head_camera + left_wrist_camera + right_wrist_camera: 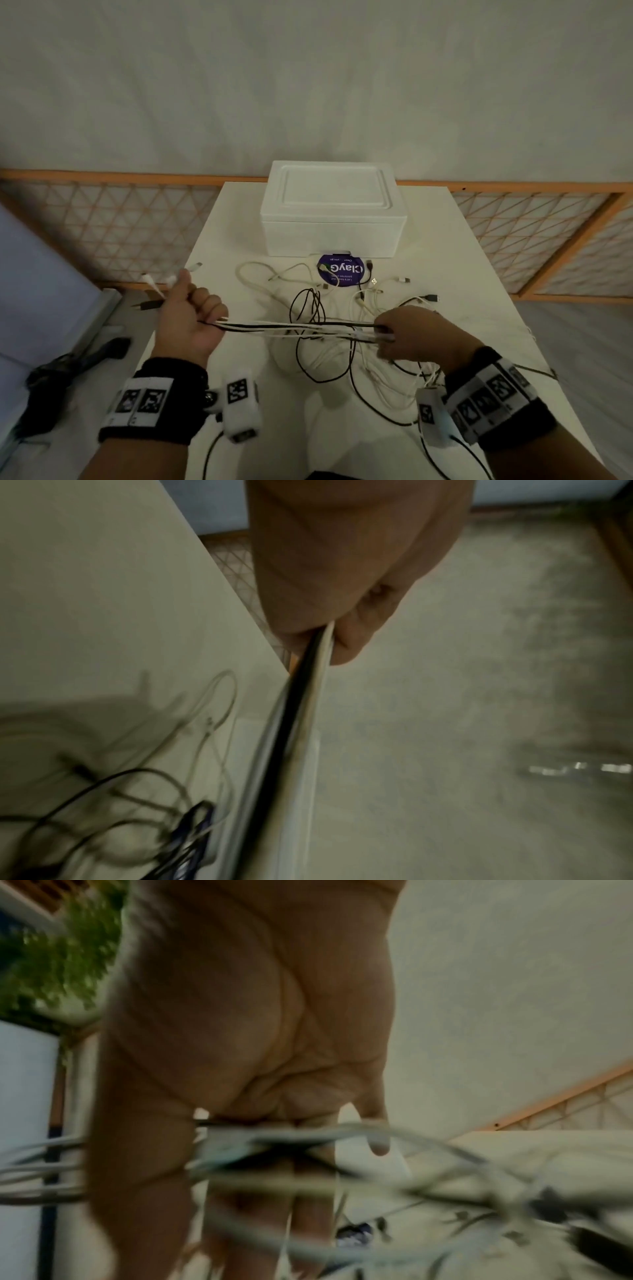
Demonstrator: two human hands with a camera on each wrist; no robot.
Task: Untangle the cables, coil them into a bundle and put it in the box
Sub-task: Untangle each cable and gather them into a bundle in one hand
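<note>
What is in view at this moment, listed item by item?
cables: several, white and black, tangled on the table's near half; some strands pulled straight between both hands
box: one, white, lid on, at the table's far edge
round sticker: one, purple, on the table before the box
table: one, white
lattice screen: wooden, behind the table
wrist bands: black, marker tags, on both wrists
left hand: grips cable ends
right hand: grips the strands

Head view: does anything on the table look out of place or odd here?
Mostly as expected: both hands, left and right, stretch a cable bunch above the loose tangle. Two oddities: the box has its lid on, and a purple round sticker pokes from under its front edge, with cables lying across it.
</note>
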